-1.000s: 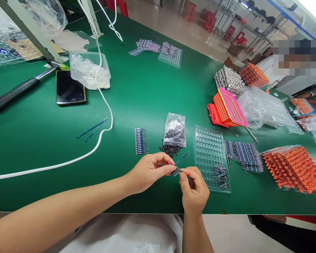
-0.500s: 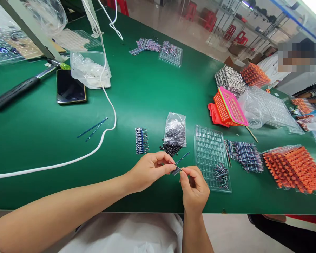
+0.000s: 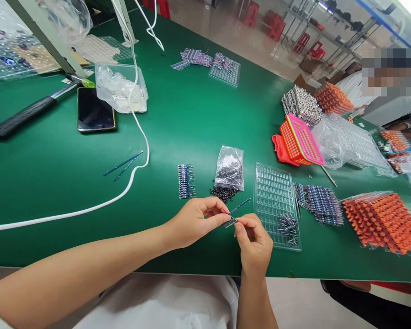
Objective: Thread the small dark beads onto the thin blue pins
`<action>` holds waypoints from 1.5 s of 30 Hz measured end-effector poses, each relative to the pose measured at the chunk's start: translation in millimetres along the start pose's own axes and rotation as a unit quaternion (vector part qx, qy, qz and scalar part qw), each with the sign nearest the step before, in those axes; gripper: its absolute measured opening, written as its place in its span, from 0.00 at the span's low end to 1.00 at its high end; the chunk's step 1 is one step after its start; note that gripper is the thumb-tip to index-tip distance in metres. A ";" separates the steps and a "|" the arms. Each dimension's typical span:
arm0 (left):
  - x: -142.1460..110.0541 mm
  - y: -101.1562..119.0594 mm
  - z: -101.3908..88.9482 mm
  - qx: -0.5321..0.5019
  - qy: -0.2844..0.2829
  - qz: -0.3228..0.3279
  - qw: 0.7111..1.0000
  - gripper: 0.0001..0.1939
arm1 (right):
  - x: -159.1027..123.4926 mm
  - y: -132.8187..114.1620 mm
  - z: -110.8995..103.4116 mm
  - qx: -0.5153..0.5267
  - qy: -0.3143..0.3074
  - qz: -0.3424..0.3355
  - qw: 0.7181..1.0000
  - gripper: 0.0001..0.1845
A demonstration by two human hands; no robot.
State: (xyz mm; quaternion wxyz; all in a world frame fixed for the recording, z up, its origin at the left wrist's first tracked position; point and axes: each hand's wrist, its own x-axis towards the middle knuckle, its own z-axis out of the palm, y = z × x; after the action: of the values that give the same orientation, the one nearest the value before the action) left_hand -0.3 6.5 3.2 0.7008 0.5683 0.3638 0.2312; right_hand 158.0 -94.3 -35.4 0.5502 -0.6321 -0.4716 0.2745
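My left hand (image 3: 200,225) pinches a small dark blue strip with fine pins (image 3: 230,222) between thumb and fingertips. One thin blue end (image 3: 240,206) sticks out beyond the fingers, up and to the right. Close against it, my right hand (image 3: 255,244) is closed in a pinch at the strip's right edge; whatever its fingertips hold is too small to make out. Just beyond the hands lie tiny black beads (image 3: 225,193), spilled at the mouth of a clear plastic bag (image 3: 229,168). A row of blue pinned pieces (image 3: 186,182) rests left of the bag.
Right of my hands lies a clear plastic tray (image 3: 272,196) with thin pieces in one corner. Beyond it are blue pinned strips (image 3: 320,203), an orange stack (image 3: 383,221) and a basket (image 3: 301,139). A white cable (image 3: 123,194), phone (image 3: 96,109) and hammer (image 3: 30,114) occupy the left.
The whole view has shifted slightly. Both hands keep their pinch close together at the strip, with hardly any visible movement.
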 end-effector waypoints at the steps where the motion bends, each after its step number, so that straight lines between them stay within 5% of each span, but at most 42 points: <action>1: 0.0 0.6 -0.3 0.012 0.003 0.003 1.000 0.08 | 0.7 0.3 -0.1 0.008 -0.004 0.003 1.000 0.02; 17: 0.0 -2.2 0.2 -0.066 -0.024 -0.045 0.997 0.08 | 6.7 4.0 -4.8 0.167 -0.081 0.102 0.977 0.07; 45: -2.6 2.0 -0.5 -0.020 -0.019 -0.033 0.999 0.07 | 5.5 3.6 -6.3 0.133 -0.086 0.091 0.983 0.08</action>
State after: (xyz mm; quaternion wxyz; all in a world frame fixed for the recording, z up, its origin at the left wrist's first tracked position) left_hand -2.1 5.4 5.7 0.7265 0.5459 0.3640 0.2044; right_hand 166.8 -91.9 -36.4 0.5596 -0.5678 -0.4168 0.4368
